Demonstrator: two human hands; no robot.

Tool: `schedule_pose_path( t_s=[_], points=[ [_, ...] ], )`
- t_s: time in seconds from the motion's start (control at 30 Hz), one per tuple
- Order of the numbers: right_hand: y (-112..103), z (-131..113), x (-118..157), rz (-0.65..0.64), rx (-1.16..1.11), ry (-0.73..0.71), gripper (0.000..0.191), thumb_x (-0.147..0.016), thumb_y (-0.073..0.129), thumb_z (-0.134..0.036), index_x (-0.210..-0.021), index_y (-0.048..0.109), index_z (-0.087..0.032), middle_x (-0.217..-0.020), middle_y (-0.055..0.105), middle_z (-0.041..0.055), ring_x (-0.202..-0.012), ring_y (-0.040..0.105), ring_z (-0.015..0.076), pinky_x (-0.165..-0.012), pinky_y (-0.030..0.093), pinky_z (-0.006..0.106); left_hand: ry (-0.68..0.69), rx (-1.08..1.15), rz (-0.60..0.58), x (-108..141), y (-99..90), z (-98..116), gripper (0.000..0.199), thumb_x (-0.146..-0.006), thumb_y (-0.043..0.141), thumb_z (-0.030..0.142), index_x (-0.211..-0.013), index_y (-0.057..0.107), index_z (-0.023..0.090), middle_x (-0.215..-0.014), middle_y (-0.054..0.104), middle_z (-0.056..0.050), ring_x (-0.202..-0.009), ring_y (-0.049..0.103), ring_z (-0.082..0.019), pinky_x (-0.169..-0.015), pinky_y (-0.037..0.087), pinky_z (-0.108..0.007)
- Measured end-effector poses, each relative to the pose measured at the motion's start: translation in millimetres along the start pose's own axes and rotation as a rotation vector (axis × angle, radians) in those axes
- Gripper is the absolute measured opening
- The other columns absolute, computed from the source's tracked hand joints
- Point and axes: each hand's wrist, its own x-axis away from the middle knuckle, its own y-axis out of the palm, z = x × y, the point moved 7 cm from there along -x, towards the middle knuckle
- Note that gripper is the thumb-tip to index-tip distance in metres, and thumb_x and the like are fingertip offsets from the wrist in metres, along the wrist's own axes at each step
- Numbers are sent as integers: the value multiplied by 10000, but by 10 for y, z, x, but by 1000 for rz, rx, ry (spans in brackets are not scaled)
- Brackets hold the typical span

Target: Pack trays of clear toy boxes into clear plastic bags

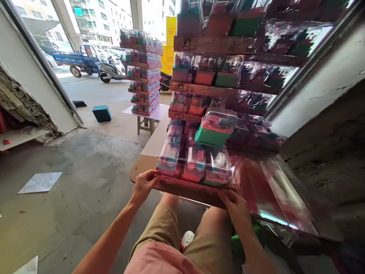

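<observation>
A: anything readable on my feed?
B: kinda. The stacked trays (216, 45) show Chinese characters beside cartoon faces, but glare eats some. Red print on the yellow boxes (170, 55) is too tiny for me.
A: and the hands?
B: I've got the left hand (146, 183) pinched nearly closed on the front tray (185, 183)'s left corner, right hand (235, 201) pinching its near edge, fingertips partly hidden. Tray's at the table (142, 165)'s near edge, clear-lidded boxes inside. Green box (215, 133) sits tilted on top, contents blurry tbh.
</observation>
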Motion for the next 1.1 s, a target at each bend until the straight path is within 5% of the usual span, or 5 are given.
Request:
schedule_pose_path(
  t_s=[0.33,1.1],
  points=[
    [-9,10,-2,54,120,-36,423,-579,628,-592,-610,679,-174,-732,634,88,-648,567,207,-589,459,306,115,-219,63,-49,-46,-108,238,-624,656,370,-678,717,147,-578,662,-23,-513,537,-121,-469,391,-194],
    [47,-198,26,137,263,-278,485,-672,530,-644,-590,656,-183,-811,588,102,-744,565,228,-667,455,350,233,-367,166,35,-14,-42,177,-689,606,336,-634,598,168,-550,592,30,-528,501,-110,-544,379,-203]
  ],
)
